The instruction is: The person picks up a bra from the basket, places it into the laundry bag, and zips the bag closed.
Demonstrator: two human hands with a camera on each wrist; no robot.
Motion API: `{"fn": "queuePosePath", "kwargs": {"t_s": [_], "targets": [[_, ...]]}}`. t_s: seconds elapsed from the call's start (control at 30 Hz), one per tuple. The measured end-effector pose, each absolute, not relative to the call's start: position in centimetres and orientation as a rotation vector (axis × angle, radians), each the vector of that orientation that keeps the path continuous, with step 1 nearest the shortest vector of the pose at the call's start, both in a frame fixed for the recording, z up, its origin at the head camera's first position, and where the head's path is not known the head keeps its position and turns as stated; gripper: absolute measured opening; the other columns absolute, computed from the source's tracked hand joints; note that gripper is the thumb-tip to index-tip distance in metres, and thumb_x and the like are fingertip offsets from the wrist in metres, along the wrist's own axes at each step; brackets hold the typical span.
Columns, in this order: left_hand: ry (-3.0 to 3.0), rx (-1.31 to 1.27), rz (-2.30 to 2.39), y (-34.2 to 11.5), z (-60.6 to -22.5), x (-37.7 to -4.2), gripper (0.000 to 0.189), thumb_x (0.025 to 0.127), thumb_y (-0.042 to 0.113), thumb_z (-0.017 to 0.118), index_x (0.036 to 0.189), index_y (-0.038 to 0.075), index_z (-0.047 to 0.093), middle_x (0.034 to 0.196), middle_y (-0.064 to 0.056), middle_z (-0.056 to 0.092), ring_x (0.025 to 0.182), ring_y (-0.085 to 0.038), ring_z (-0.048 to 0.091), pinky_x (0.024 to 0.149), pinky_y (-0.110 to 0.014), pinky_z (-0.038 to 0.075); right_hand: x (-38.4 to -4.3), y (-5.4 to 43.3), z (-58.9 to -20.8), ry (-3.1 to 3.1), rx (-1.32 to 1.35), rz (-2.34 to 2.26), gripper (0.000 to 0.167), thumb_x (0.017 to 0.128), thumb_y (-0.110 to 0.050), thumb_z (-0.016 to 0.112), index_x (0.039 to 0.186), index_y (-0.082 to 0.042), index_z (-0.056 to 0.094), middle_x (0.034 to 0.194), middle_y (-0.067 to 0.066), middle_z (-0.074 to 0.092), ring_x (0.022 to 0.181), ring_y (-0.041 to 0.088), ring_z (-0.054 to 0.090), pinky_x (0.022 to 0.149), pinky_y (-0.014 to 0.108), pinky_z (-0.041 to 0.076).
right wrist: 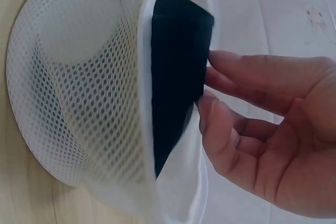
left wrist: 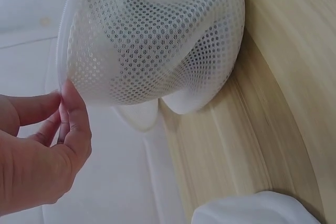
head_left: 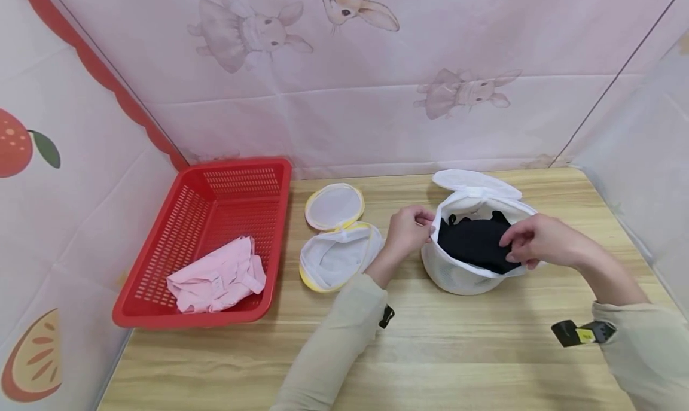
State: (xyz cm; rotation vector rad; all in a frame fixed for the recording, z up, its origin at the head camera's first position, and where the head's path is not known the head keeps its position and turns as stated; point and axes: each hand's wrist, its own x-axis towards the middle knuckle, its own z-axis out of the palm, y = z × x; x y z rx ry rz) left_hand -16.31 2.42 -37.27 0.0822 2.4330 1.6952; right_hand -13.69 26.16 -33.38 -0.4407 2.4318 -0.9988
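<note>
A white mesh laundry bag (head_left: 463,279) stands on the table with its round lid (head_left: 476,183) folded back. Folded black cloth (head_left: 473,240) fills the opening, its kind not clear. My left hand (head_left: 410,230) pinches the bag's rim on the left side; thumb and fingertips meet on that edge in the left wrist view. Over the right side of the opening is my right hand (head_left: 546,240), fingers loosely bent and a gap between the tips. In the right wrist view those fingertips (right wrist: 212,111) are right at the black cloth's edge.
A red plastic basket (head_left: 281,231) at the left holds a folded pink garment (head_left: 218,276). Between basket and laundry bag lies a smaller white mesh bag (head_left: 339,261) with yellow trim, its lid open. A patterned curtain (head_left: 355,130) rises behind the wooden table (head_left: 430,351).
</note>
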Motion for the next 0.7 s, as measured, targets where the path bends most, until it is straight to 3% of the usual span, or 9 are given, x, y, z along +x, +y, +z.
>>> {"fn": "queuePosePath", "kwargs": {"t_s": [0.7], "targets": [[2.447,0.056,1.671,2.6,-36.9,-16.0,0.013,0.078,-0.009,0.061,0.088,-0.002,0.064,0.073,-0.004,0.060,0.053,-0.007,0.054,0.048,-0.016,0.049,-14.7,24.8,-34.6,2.316,-0.483,-1.033,0.020,0.077,0.003,0.064,0.094,0.011,0.057,0.067,0.004,0.054,0.057,0.014,0.055,0.053,0.031,0.052]]}}
